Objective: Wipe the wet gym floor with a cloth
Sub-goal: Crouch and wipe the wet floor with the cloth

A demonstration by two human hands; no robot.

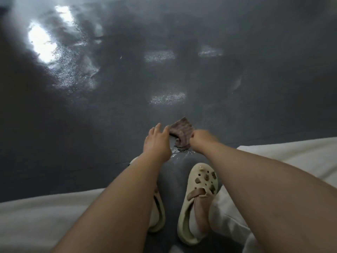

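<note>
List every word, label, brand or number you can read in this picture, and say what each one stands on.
None can be read.
Cloth: striped weave only, no label showing.
Right clog: brown charms, but no letters or logo can be made out.
Left clog: mostly hidden by the arm, no marking visible.
Floor: only wet glare, no signs or lines of text.

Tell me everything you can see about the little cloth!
The cloth is small, brownish with faint stripes, and looks soft and bunched. The right hand grips its near edge, and the left hand, fingers spread, touches its other side. It sits low over the dark floor, ahead of the cream clogs; contact with the floor is unclear.
</note>
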